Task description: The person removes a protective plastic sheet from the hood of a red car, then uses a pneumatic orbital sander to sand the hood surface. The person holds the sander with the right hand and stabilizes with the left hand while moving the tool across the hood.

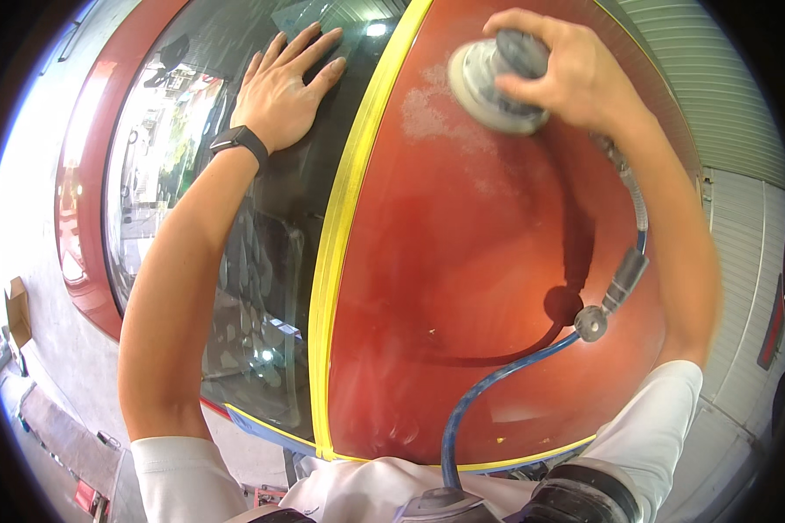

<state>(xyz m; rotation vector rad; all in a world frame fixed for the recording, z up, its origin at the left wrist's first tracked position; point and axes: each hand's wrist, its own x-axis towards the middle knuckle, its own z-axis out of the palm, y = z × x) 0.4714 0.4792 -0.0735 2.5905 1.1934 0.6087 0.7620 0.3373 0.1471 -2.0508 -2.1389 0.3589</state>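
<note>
My right hand (576,74) is wrapped round the dark top of an air-driven orbital sander (488,87), whose pale round pad rests on a red car panel (445,288). Dusty, whitish scuffs (432,113) mark the paint beside the pad. From the sander a blue air hose (497,375) with a grey connector (624,279) and a round fitting (591,322) runs back toward my body. My left hand (279,96) lies flat on the dark glass (270,209), fingers spread and holding nothing. That wrist wears a black watch (240,142).
Yellow masking tape (344,227) runs along the border between glass and red panel, and more tape (532,462) follows the near edge. A red pillar (74,200) frames the glass's far left side. A cardboard box (17,309) stands on the floor at left; a corrugated shutter (715,78) rises at right.
</note>
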